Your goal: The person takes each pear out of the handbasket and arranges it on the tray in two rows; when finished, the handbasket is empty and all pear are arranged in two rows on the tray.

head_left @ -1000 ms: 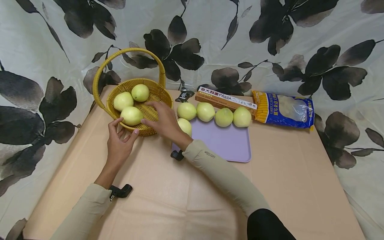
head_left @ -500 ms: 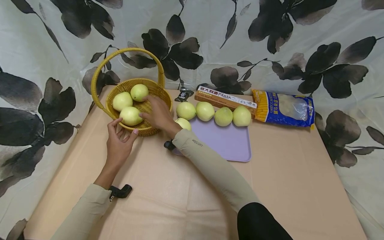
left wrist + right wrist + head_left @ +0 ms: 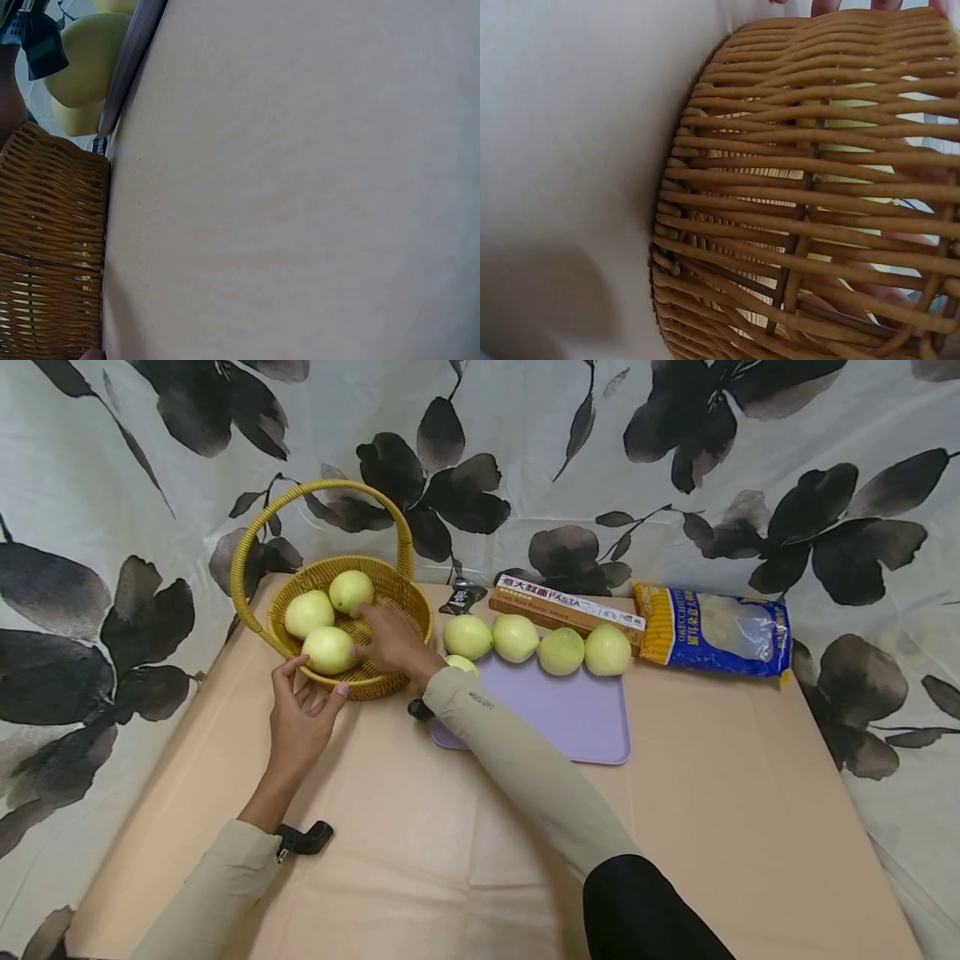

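Observation:
A woven yellow-brown basket (image 3: 407, 602) with a tall hoop handle stands at the left of the table. Inside it lie three round pale green fruits that look like apples: a front one (image 3: 330, 650), a left one (image 3: 308, 614) and a rear one (image 3: 351, 592). My left hand (image 3: 296, 727) rests its fingertips against the basket's near outer wall, close to the front fruit. Over the basket's right rim reaches my right hand (image 3: 397, 643); its thumb is at the front fruit and a finger at the rear one. Part of that hand shows through the weave in the right wrist view.
A lilac tray (image 3: 555, 718) sits right of the basket, with several similar fruits (image 3: 514, 638) along its back and left edges. Behind are a small black packet (image 3: 462, 597), a pasta box (image 3: 567, 610) and a blue and yellow pasta bag (image 3: 716, 631).
My right hand has moved left and deeper into the basket, toward the fruits. The left hand and the three fruits in the basket stay about where they were.

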Action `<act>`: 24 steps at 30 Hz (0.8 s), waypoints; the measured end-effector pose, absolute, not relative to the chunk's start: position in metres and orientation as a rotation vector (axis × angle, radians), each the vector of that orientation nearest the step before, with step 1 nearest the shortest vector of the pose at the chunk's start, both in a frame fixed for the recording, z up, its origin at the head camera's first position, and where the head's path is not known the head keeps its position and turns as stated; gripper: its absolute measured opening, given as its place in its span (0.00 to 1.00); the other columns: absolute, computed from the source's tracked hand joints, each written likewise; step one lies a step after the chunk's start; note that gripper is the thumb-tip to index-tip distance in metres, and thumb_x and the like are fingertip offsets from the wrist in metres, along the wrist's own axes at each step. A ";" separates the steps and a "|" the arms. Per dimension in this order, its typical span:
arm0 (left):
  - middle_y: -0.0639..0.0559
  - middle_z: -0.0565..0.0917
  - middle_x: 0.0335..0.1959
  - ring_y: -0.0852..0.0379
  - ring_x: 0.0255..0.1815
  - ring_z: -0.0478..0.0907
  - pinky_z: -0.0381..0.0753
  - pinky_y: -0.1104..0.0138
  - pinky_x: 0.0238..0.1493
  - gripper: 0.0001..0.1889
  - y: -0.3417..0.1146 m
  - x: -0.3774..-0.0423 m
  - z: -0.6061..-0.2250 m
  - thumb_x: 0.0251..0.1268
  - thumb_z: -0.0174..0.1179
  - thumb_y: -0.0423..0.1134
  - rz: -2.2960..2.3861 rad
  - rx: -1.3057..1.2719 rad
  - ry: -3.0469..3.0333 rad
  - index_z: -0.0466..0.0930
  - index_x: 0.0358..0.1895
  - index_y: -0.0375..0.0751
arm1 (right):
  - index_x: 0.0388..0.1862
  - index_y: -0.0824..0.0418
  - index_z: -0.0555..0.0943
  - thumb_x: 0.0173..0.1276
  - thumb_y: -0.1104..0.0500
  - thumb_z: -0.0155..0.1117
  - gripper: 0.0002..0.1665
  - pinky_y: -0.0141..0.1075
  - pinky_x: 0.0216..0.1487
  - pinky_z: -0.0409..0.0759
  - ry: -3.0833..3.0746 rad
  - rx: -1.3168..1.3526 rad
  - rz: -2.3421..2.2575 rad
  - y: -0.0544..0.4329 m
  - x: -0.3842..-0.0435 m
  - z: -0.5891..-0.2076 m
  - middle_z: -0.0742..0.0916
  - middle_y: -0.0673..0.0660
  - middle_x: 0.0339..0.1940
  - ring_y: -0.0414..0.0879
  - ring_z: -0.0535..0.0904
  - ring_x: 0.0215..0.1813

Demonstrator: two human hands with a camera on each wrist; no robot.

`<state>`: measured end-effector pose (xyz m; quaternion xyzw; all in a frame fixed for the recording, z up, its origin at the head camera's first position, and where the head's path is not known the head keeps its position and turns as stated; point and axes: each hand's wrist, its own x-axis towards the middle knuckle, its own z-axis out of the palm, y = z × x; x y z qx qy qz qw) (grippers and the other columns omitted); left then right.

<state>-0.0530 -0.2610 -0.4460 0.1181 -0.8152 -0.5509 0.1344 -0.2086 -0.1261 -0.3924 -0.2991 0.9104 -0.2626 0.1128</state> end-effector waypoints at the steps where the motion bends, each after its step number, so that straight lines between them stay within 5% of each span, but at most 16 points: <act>1: 0.46 0.47 0.89 0.34 0.84 0.59 0.72 0.41 0.76 0.41 -0.261 -0.053 -0.447 0.76 0.66 0.49 -1.599 0.345 -2.362 0.51 0.82 0.52 | 0.78 0.50 0.74 0.72 0.45 0.75 0.39 0.35 0.78 0.71 2.662 -0.889 -0.758 -0.127 -0.209 -0.393 0.81 0.49 0.75 0.44 0.74 0.77; 24: 0.41 0.43 0.89 0.33 0.85 0.57 0.70 0.40 0.77 0.42 -0.260 -0.053 -0.444 0.77 0.65 0.43 -1.622 0.343 -2.366 0.48 0.83 0.46 | 0.74 0.53 0.76 0.70 0.47 0.77 0.37 0.32 0.67 0.76 2.500 -0.924 -0.928 -0.151 -0.208 -0.401 0.84 0.51 0.70 0.44 0.79 0.68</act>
